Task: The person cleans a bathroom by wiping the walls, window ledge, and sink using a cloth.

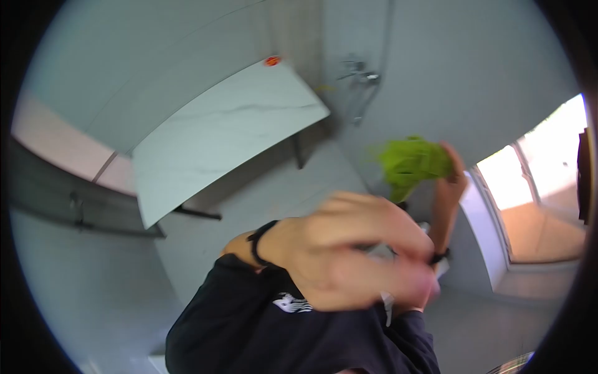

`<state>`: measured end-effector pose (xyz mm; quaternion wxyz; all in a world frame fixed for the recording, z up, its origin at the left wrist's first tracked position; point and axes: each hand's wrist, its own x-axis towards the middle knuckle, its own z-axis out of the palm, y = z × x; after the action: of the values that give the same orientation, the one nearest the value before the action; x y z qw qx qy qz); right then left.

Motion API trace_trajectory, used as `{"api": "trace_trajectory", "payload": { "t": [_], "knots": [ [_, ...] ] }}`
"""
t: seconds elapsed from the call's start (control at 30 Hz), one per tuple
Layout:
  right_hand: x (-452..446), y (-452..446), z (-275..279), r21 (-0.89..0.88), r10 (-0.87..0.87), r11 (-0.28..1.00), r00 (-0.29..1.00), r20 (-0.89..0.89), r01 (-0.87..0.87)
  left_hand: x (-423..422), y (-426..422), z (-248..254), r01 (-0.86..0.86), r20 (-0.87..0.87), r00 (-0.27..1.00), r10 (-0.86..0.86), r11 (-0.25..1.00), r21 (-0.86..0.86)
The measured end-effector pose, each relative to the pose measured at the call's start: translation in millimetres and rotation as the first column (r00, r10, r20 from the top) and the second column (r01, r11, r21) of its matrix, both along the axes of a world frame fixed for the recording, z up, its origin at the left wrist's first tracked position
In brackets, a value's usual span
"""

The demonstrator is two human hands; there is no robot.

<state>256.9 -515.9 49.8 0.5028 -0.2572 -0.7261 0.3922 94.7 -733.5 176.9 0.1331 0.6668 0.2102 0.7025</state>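
Note:
Close to the camera, my left hand reaches across my chest, with a black band on its wrist. Its fingers are curled and smeared by motion, so I cannot tell whether anything is between them. Farther out on the right, my right hand grips a bright green cloth, which hangs bunched to the left of the fingers. Part of my right forearm is hidden behind my left hand.
A white marble-patterned table with dark legs stands at the upper left, an orange-red item at its far corner. A metal tap is fixed to the grey wall. At the right is a bright window with a sill.

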Motion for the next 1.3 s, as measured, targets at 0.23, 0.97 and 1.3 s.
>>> {"api": "trace_trajectory", "payload": {
  "t": [0.23, 0.97, 1.3],
  "knots": [
    [-6.1, -49.6, -15.6, -0.113, -0.009, 0.994, 0.996, -0.089, -0.001, 7.6, -56.1, 4.0, 0.267, 0.152, 0.92, -0.362, 0.86, 0.434],
    [18.9, -86.8, -8.3, -0.114, -0.053, 0.992, 0.998, 0.028, 0.056, 34.3, -61.2, 15.7, 0.538, 0.258, 0.754, -0.605, 0.793, 0.287],
    [81.2, -93.8, -7.6, -0.072, -0.185, 0.98, 0.983, -0.007, 0.184, 40.7, -39.7, 17.4, 0.524, 0.102, 0.8, -0.591, 0.772, 0.36]
  ]
}}
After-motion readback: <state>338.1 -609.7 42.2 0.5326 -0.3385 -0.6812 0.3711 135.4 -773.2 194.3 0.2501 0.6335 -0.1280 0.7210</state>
